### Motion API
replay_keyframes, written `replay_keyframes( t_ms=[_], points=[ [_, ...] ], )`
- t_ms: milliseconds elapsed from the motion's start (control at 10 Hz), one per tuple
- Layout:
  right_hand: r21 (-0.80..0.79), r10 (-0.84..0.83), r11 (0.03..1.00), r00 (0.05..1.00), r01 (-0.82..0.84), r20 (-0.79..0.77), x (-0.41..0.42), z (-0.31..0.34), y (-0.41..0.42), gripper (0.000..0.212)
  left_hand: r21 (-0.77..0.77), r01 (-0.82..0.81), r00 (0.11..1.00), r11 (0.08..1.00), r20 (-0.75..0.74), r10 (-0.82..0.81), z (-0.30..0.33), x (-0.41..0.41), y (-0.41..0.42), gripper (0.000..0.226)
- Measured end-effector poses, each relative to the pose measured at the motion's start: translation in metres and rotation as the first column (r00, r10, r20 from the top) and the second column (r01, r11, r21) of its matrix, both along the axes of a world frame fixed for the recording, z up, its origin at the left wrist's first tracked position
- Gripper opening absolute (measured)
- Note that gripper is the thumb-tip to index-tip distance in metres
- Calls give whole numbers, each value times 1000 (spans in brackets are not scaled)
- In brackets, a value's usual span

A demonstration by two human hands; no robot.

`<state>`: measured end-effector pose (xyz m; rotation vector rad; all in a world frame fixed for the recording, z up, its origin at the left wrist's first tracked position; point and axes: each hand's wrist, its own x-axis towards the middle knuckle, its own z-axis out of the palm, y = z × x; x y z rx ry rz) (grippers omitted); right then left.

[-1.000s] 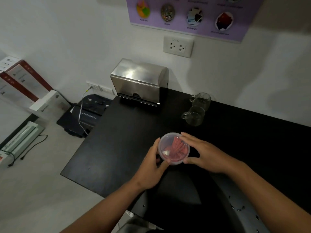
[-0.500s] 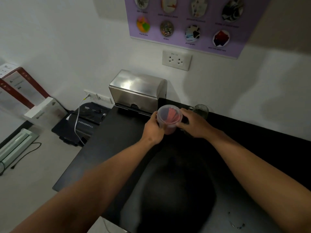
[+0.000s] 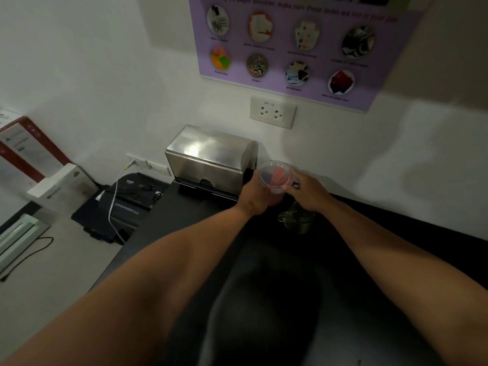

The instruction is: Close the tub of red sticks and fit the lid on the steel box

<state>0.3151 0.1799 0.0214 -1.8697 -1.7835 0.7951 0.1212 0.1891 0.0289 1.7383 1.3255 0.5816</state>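
Both hands are stretched toward the back of the black surface, carrying the tub of red sticks between them. The left hand is wrapped around the tub's left wall from below and holds it. The right hand rests its fingers on the tub's right rim; it looks like a light steadying touch, though I cannot tell how firmly it grips. A clear lid appears to sit over the tub's mouth, but the blur makes it hard to say whether it is pressed fully home.

The relation that matters: the steel box stands against the wall just to the left of the tub, its right end almost touching the left hand's knuckles. Its long axis runs left to right along the wall, so the left hand is the nearer one to it. The box's shiny top seems to be in place, with a dark slot along the lower front; whether that top is seated I cannot tell.

A glass mug sits on the surface just below the right hand, close enough to be knocked when the tub goes down. I judge the tub stage nearly finished and the box stage not begun.
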Motion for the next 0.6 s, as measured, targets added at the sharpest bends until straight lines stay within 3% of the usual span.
replay_keyframes(
  t_ms=[200, 300, 400, 500, 600],
  points=[
    [-4, -36, 999, 999, 36, 6, 2, -1, 6, 65, 32, 22, 1000, 999, -21, -21, 4, 4, 9, 69],
    [-40, -43, 998, 999, 44, 20, 1, 1, 7, 70, -41, -33, 999, 999, 8, 33, 5, 7, 7, 76],
    [-16, -34, 999, 999, 34, 23, -2, 5, 6, 70, -23, -52, 999, 998, 5, 52, 1, 3, 6, 66],
    [49, -29, 998, 999, 27, 45, -5, 21, -2, 67, -35, 70, 996, 997, -56, -72, 6, -13, -2, 55],
    [70, -24, 997, 996, 17, 89, -3, 35, -8, 71, -114, 155, 981, 981, -100, -167, 1, -30, -4, 68]
  ],
)
